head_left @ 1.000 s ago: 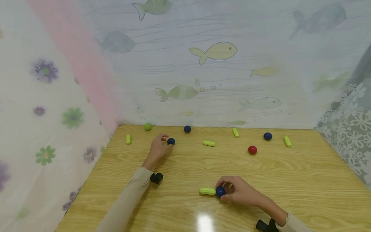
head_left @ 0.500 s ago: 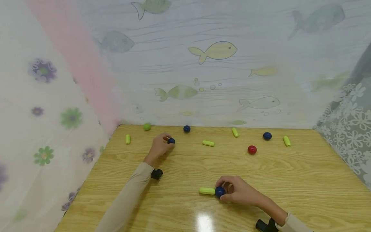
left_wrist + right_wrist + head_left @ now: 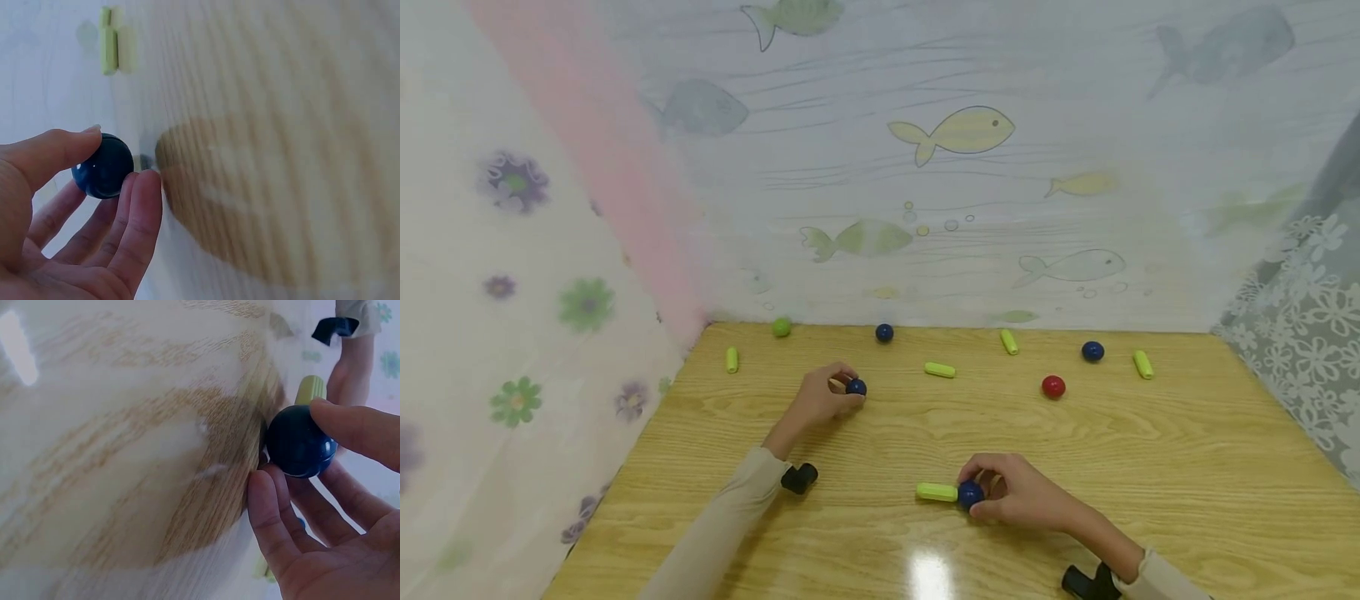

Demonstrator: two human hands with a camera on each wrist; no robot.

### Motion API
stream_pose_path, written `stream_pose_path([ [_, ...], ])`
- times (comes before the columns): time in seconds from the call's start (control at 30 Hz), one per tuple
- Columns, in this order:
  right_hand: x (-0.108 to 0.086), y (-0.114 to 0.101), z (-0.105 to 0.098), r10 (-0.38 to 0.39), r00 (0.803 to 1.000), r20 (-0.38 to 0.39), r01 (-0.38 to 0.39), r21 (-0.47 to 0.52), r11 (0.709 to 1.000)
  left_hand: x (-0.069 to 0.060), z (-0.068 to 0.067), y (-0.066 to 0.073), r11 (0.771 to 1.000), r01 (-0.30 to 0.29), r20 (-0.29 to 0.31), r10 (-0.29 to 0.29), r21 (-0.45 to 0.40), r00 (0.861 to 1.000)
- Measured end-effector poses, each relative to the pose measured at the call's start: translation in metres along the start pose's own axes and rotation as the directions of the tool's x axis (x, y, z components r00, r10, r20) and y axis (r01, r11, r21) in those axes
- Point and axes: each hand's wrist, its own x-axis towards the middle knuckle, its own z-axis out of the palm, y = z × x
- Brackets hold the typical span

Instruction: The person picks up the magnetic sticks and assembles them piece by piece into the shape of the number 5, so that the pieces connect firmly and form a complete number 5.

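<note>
My left hand pinches a dark blue ball between thumb and fingers over the left-middle of the table. The left wrist view shows that shiny ball against the thumb and fingertips. Nearer the front, my right hand holds another dark blue ball at the tabletop. This second ball sits against the right end of a yellow-green stick, short and ridged. In the right wrist view the ball lies between thumb and fingers, with the stick behind it.
Along the back of the wooden table lie a green ball, two more blue balls, a red ball and several yellow-green sticks. A fish-patterned curtain hangs behind the far edge.
My left hand has closed its fingers on the blue ball and brought it slightly toward me and to the right. The right hand, its ball and the stick have stayed in place.
</note>
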Motion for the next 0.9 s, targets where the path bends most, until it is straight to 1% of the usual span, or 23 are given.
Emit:
stream_pose_path([
  [0.07, 0.0, 0.001, 0.0, 0.0, 1.0, 0.0, 0.0, 0.0, 1.0, -0.006, 0.002, 0.003, 1.0, -0.002, 0.031, 0.003, -0.029, 1.0],
  [0.13, 0.0, 0.001, 0.0, 0.004, 1.0, 0.0, -0.004, 0.001, 1.0, -0.012, 0.005, 0.006, 0.999, -0.012, 0.051, 0.013, -0.031, 0.999],
  [0.3, 0.0, 0.001, 0.0, -0.003, 1.0, 0.0, 0.003, 0.006, 1.0, -0.027, 0.01, 0.012, 0.998, -0.06, 0.084, 0.059, 0.017, 0.995],
  [0.4, 0.0, 0.001, 0.0, -0.017, 1.0, 0.0, 0.017, 0.011, 1.0, -0.036, 0.014, 0.015, 0.996, -0.089, 0.123, 0.087, 0.008, 0.989],
  [0.53, 0.0, 0.002, 0.0, -0.013, 1.0, 0.0, 0.013, 0.011, 1.0, -0.047, 0.019, 0.019, 0.994, -0.104, 0.174, 0.105, -0.016, 0.979],
  [0.63, 0.0, 0.001, 0.0, 0.001, 1.0, -0.001, -0.001, 0.005, 1.0, -0.055, 0.022, 0.024, 0.993, -0.116, 0.196, 0.113, 0.001, 0.974],
  [0.8, 0.0, 0.002, 0.0, 0.004, 1.0, 0.001, -0.004, 0.009, 1.0, -0.064, 0.026, 0.031, 0.991, -0.137, 0.232, 0.13, 0.014, 0.964],
  [0.9, 0.0, 0.003, 0.0, 0.001, 1.0, 0.0, -0.001, 0.007, 1.0, -0.069, 0.028, 0.034, 0.99, -0.138, 0.252, 0.128, 0.023, 0.959],
])
